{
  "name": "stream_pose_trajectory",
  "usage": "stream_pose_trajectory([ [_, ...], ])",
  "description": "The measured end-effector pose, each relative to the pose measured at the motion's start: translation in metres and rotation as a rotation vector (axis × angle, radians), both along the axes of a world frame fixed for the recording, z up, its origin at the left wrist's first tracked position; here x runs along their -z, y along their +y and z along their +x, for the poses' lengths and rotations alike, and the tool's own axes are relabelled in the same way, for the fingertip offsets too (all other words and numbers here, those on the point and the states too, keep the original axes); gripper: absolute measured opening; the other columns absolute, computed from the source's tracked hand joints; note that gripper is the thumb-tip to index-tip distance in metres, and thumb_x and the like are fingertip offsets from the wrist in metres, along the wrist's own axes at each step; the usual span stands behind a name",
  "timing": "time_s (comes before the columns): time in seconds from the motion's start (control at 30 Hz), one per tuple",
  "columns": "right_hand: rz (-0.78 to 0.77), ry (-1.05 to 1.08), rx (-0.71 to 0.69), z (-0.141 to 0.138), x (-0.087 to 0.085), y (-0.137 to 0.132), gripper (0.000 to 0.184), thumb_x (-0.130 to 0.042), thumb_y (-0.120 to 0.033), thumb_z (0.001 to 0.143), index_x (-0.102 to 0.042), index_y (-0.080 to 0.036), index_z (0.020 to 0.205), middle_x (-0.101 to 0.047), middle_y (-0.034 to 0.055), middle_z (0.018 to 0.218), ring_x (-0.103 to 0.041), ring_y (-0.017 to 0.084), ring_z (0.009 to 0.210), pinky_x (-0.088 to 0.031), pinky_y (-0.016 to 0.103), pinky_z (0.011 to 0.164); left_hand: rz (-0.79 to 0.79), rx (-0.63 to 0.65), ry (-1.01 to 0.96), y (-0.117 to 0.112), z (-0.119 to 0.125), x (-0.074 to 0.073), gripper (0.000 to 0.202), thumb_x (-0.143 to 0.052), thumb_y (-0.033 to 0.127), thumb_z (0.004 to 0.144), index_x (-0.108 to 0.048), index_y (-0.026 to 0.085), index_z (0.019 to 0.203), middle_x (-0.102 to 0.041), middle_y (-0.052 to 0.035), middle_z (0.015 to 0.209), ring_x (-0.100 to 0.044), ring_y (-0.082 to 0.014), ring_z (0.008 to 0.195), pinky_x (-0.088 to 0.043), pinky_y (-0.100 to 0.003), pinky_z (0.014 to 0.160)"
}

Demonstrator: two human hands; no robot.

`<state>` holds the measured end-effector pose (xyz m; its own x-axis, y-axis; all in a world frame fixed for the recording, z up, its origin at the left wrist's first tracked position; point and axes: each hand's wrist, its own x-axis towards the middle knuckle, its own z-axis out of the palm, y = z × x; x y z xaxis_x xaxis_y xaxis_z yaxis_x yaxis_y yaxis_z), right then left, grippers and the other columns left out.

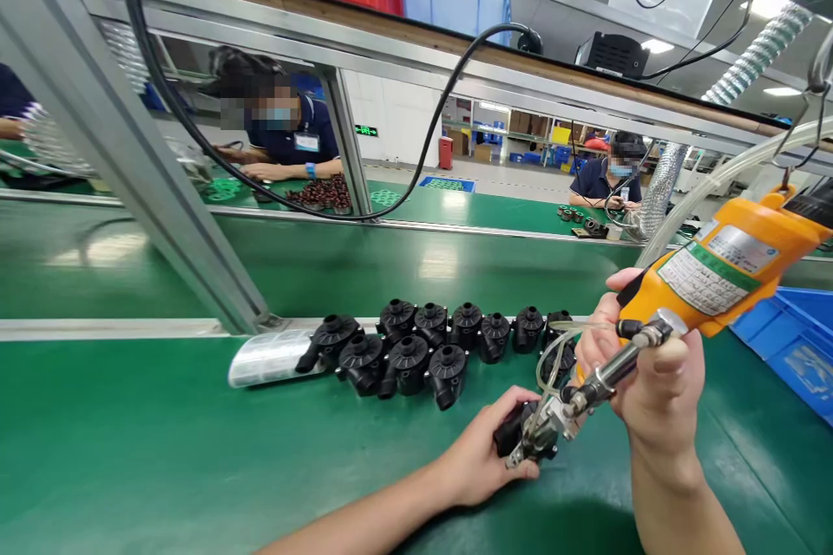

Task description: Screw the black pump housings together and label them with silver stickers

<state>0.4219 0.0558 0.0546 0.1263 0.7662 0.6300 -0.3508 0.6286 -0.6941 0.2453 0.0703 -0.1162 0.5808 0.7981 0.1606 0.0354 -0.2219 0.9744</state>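
Observation:
My right hand [657, 381] is wrapped round an orange power screwdriver [716, 264] that hangs from a hook, with a metal cylinder and clear tubes along its side. The tool's metal tip reaches down onto a black pump housing [511, 434]. My left hand [478, 460] grips that housing from the left, low over the green bench. The tip and my fingers partly cover the housing, so its top is mostly hidden. Beyond my hands, several similar black pump housings [408, 362] stand in rough rows, spouts up.
A roll of clear film [270, 358] lies left of the housings. At the right edge sits a blue bin [790, 347]. A slanted aluminium post [149, 147] and a black cable [449, 95] cross the view. Two co-workers sit at the far bench [455, 208].

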Motion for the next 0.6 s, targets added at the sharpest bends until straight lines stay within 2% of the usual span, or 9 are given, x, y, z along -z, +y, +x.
stream_pose_trajectory([
  [0.13,-0.019,-0.036,-0.011,-0.003,0.004,0.002,0.059,-0.088,-0.066,0.079,-0.068,-0.024,0.116,-0.057,-0.0013,0.08,-0.048,0.009,0.055,-0.042,0.024,0.049,0.008,0.009,-0.012,0.002,0.001,0.007,0.067,-0.09,0.038,0.078,-0.056,0.022,0.133,-0.075,-0.0033,0.109,-0.068,-0.026,0.096,-0.055,-0.034,0.087],
  [0.23,-0.005,-0.093,0.032,-0.013,0.007,0.002,0.06,-0.087,-0.069,0.078,-0.067,-0.023,0.111,-0.057,-0.0003,0.079,-0.051,0.011,0.058,-0.045,0.025,0.05,0.059,0.04,-0.006,0.005,0.0,0.01,0.062,-0.089,0.042,0.08,-0.059,0.021,0.129,-0.075,-0.0039,0.104,-0.069,-0.0271,0.094,-0.056,-0.034,0.085],
  [0.33,0.017,-0.143,0.064,-0.027,0.009,0.0,0.059,-0.09,-0.067,0.074,-0.064,-0.022,0.101,-0.055,-0.0022,0.074,-0.048,0.01,0.056,-0.045,0.023,0.048,0.103,0.029,-0.01,0.007,-0.002,0.011,0.057,-0.087,0.047,0.08,-0.064,0.021,0.125,-0.076,-0.0049,0.104,-0.069,-0.0288,0.094,-0.057,-0.036,0.089],
  [0.47,-0.008,-0.18,0.08,-0.037,0.006,-0.003,0.057,-0.09,-0.066,0.074,-0.062,-0.021,0.096,-0.052,-0.0041,0.07,-0.043,0.008,0.053,-0.042,0.02,0.045,0.085,-0.012,-0.028,0.006,-0.001,0.013,0.063,-0.088,0.052,0.078,-0.067,0.022,0.13,-0.078,-0.0049,0.111,-0.069,-0.0301,0.099,-0.057,-0.04,0.097],
  [0.6,0.011,-0.178,0.051,-0.041,0.007,-0.002,0.05,-0.092,-0.055,0.075,-0.059,-0.022,0.093,-0.052,-0.0056,0.065,-0.047,0.009,0.053,-0.046,0.02,0.049,0.057,0.001,0.024,0.006,0.0,0.009,0.045,-0.088,0.047,0.08,-0.076,0.022,0.115,-0.078,-0.004,0.107,-0.069,-0.0315,0.103,-0.056,-0.042,0.101],
])
